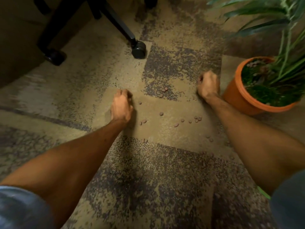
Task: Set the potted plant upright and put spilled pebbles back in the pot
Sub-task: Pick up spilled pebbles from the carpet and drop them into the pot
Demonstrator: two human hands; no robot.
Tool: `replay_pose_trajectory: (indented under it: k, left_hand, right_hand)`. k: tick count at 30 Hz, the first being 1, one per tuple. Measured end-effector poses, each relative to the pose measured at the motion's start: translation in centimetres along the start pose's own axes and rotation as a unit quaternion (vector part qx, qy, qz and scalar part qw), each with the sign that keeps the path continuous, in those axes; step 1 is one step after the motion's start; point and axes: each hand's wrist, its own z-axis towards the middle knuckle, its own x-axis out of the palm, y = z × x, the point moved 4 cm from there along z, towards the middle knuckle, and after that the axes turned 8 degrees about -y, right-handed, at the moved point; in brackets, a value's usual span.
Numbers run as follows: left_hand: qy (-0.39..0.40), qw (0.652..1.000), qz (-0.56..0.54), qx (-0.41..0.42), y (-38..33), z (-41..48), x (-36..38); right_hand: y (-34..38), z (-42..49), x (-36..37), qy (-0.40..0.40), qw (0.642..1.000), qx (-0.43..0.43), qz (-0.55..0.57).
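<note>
Orange pot [237, 96] is at right, standing on its base on the carpet [99, 71], rim up, so the upright step looks done. The plant [280, 47] rises out of it, long green leaves fanning toward the top right corner. Some brownish pebbles seem to sit on the soil at the far side of the rim; blurry, so don't count on it.

The spilled pebbles [182, 120] are what's left. There's a loose scatter on the tan carpet patch between your arms, a pair further out near the dark patch, and a few more trailing toward your right forearm. Plenty still out; by my read you're partway through the pickup, not near the end.

Your right hand [208, 85] is just beside the pot's left wall, low over the carpet, fingers closed into a fist. A reddish bit shows at the fingers, so I judge it holds pebbles ready to drop in. Your left hand [121, 107] is down at the carpet, well apart from the pot at the left edge of the scatter. Its fingers are curled under with the tips hidden, so I cannot tell if it's pinching a pebble or closed on nothing.

Further out, a black office chair caster [139, 49] and its base leg [115, 19] sit beyond the hands. A blue sleeve [19, 209] shows at bottom left.
</note>
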Motion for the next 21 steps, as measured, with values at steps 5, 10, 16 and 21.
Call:
replay_pose_trajectory:
  k: [5, 10, 16, 21]
  left_hand:
    - [0.005, 0.997, -0.037, 0.065, -2.3, -1.3, 1.1]
    - [0.02, 0.999, -0.019, 0.047, -2.8, -2.3, 2.5]
    - [0.015, 0.998, 0.013, 0.061, -3.9, -1.5, 2.1]
    - [0.042, 0.992, 0.025, 0.12, -5.5, -0.4, 2.7]
  right_hand:
    - [5.0, -1.9, 2.3, 0.062, 0.993, -0.042, 0.091]
    - [8.8, -2.9, 4.3, 0.087, 0.98, 0.043, 0.176]
    - [11.0, -5.1, 5.0, 0.116, 0.985, -0.025, 0.123]
    - [10.2, -5.4, 4.4, 0.114, 0.984, -0.106, 0.089]
